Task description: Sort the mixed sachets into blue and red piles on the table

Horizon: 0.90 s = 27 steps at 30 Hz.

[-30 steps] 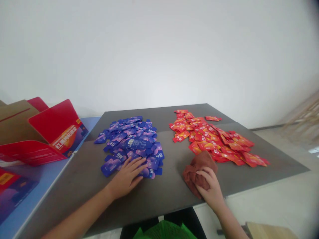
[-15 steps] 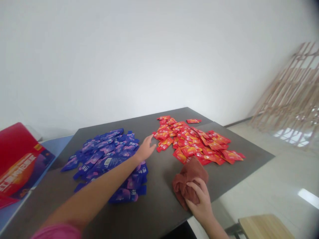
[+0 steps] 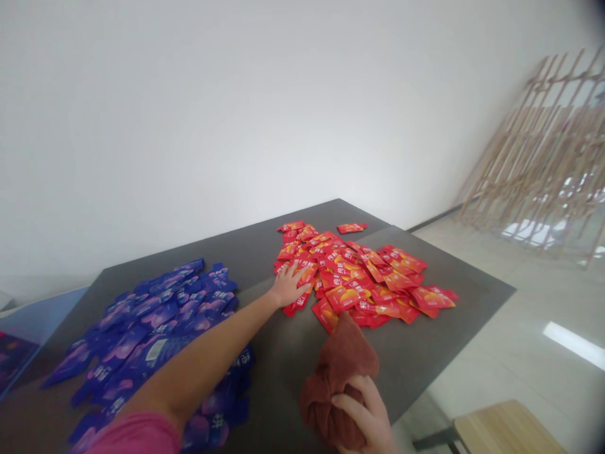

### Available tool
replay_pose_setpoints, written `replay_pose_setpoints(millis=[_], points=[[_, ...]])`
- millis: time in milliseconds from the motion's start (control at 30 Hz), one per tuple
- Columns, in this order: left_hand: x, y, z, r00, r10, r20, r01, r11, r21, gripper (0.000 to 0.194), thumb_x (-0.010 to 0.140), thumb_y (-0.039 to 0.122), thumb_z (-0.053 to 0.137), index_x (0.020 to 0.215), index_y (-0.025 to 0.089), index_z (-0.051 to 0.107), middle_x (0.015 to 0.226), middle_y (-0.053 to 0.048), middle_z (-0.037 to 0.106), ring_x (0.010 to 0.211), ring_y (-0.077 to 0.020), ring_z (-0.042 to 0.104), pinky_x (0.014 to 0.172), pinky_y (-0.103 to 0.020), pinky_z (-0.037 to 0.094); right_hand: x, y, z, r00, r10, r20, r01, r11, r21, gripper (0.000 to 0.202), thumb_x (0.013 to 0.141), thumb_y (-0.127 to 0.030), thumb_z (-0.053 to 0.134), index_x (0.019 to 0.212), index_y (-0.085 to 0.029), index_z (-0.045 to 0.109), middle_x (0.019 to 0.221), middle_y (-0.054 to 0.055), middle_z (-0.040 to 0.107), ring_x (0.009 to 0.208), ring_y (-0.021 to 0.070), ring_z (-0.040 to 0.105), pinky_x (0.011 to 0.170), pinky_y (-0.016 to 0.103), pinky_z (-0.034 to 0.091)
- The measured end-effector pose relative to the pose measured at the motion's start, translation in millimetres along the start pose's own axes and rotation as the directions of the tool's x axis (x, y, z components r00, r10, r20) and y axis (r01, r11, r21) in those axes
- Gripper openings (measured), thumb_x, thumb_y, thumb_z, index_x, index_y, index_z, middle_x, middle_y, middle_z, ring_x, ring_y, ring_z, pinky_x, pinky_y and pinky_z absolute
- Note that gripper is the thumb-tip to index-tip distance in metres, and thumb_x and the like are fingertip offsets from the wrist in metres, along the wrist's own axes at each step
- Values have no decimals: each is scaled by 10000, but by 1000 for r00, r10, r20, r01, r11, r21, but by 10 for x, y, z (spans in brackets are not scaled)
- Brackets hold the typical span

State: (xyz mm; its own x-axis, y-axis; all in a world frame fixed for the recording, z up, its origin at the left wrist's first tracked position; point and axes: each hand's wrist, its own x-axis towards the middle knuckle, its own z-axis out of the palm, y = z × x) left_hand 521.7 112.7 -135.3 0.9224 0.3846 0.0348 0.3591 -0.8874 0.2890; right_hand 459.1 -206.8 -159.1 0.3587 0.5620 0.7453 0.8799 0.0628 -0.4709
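My left hand (image 3: 288, 285) rests with fingers spread on the left edge of a pile of red sachets (image 3: 350, 268), which bear orange pictures and white lettering. A bunched brown cloth (image 3: 343, 356) is gripped in my right hand (image 3: 366, 413), just in front of that pile, near the front of the dark table (image 3: 278, 372). Under and left of my left forearm spreads a pile of blue-purple sachets (image 3: 165, 315), partly hidden by the arm. One red sachet (image 3: 352, 227) lies apart at the back of the table.
A wooden stool (image 3: 505, 429) stands on the floor at the lower right. Bamboo-like poles (image 3: 543, 151) lean by the white wall (image 3: 283, 113). At the left edge, part of a dark printed package (image 3: 16, 359) lies on a blue surface (image 3: 66, 309).
My left hand has moved onto the red sachets and touches them. My right hand still holds the cloth. The view has turned right, so the red package at left has mostly left the frame.
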Motion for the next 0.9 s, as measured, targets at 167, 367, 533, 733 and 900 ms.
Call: replay_pose_setpoints(millis=[167, 367, 533, 733, 900], points=[[-58, 306, -125, 992, 52, -116, -46, 997, 55, 581, 938, 536, 345, 1466, 293, 345, 1579, -91, 246, 1439, -371, 183, 1125, -623, 143, 110, -99, -51, 999, -4, -44, 6, 999, 46, 333, 740, -199, 586, 1071, -244, 584, 1025, 74, 555, 896, 204, 591, 706, 287, 511], [3, 791, 69, 939, 339, 53, -339, 941, -3, 591, 933, 538, 368, 1440, 235, 398, 1574, -110, 255, 1448, -324, 191, 1153, -550, 178, 152, -195, -73, 997, 49, -68, -48, 999, 8, 329, 720, -146, 582, 1035, -240, 579, 1032, 69, 533, 910, 200, 569, 717, 296, 502], [-13, 867, 128, 931, 362, -57, -366, 923, -116, 500, 903, 451, 498, 1348, 223, 513, 1493, -101, 414, 1406, -278, 312, 1157, -482, 237, 121, -198, -55, 995, 67, -68, -66, 998, 19, 293, 749, -173, 597, 1032, -247, 578, 1077, 72, 528, 935, 204, 568, 740, 305, 504], [-104, 418, -258, 943, 110, -315, -161, 977, -140, 343, 943, 222, 387, 1228, 161, 567, 1246, -113, 590, 1165, -189, 561, 1027, -349, 434, 102, -187, -62, 994, 89, -56, -89, 996, 10, 284, 759, -192, 619, 1035, -254, 603, 1080, 73, 541, 960, 217, 565, 762, 320, 500], [-163, 0, -407, 951, -55, -305, 33, 996, -78, 373, 908, 242, 473, 1263, 148, 538, 1268, -133, 579, 1198, -232, 540, 1053, -367, 401, 94, -169, -54, 995, 98, -29, -97, 995, 12, 295, 741, -203, 641, 1030, -254, 615, 1072, 75, 560, 940, 224, 580, 759, 336, 505]])
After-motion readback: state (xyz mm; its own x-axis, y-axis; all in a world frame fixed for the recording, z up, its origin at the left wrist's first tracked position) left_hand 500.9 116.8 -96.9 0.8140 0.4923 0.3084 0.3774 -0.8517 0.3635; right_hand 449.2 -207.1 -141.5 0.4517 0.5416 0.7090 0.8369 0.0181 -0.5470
